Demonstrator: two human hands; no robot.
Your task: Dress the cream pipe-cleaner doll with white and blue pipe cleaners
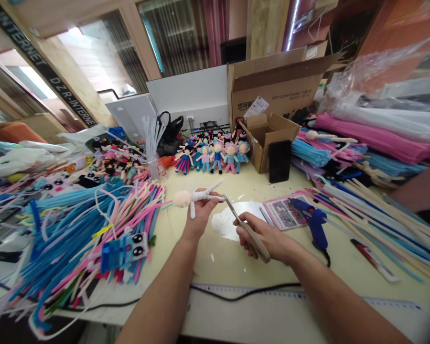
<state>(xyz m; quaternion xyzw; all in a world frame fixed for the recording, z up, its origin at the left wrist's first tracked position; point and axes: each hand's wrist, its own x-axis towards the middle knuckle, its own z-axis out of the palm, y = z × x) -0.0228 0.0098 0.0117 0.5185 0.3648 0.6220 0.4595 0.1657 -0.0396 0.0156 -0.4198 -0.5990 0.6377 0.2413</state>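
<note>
My left hand [199, 217] is closed on a small pipe-cleaner doll [197, 196], with a beige round head and a white wrapped body, arms and legs. The doll lies sideways, its head to the left and its legs to the right. In my right hand [260, 234] is a pair of scissors [252, 236] with beige handles, the fingers wrapped round them. The scissor tips are at the end of one of the doll's legs; whether the blades are apart I cannot make out.
Bundles of pipe cleaners [71, 239] cover the left side. Several finished dolls [217, 155] stand at the back, beside a small cardboard box [268, 138] and a black phone-like slab [280, 161]. Right of my hands lie a blue glue gun [313, 222], a tube [374, 260] and more pipe cleaners [390, 215]. A black cable [243, 296] crosses the front.
</note>
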